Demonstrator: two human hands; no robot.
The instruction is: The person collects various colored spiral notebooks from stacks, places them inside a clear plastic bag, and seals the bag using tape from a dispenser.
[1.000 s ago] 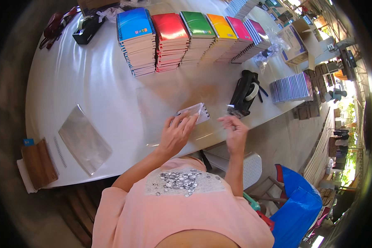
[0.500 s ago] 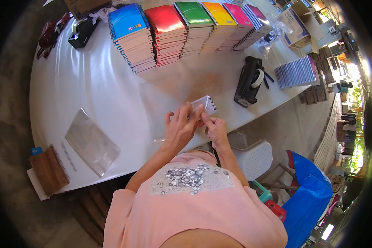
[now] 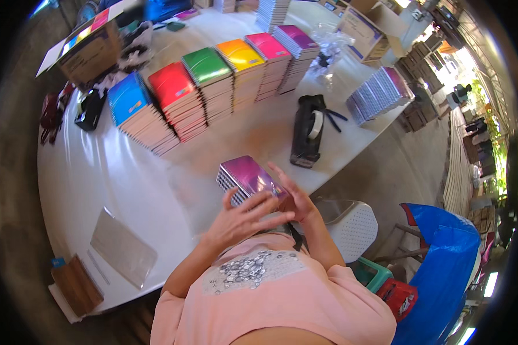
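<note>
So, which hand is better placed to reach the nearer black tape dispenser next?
Probably the right hand, at the right end of the nearest purple notebooks: it is closer to that tape dispenser. The left hand is farther and would likely reach across them.

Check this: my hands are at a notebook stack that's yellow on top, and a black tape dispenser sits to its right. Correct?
No: in the head view, the notebook stack at your left hand and right hand is purple on top, not yellow; the black tape dispenser is to its right.

near purple notebook stack [image 3: 244, 172]: partly hidden by left fingers [image 3: 273, 219] | pink shirt [image 3: 230, 313]: cut by lower edge
</note>
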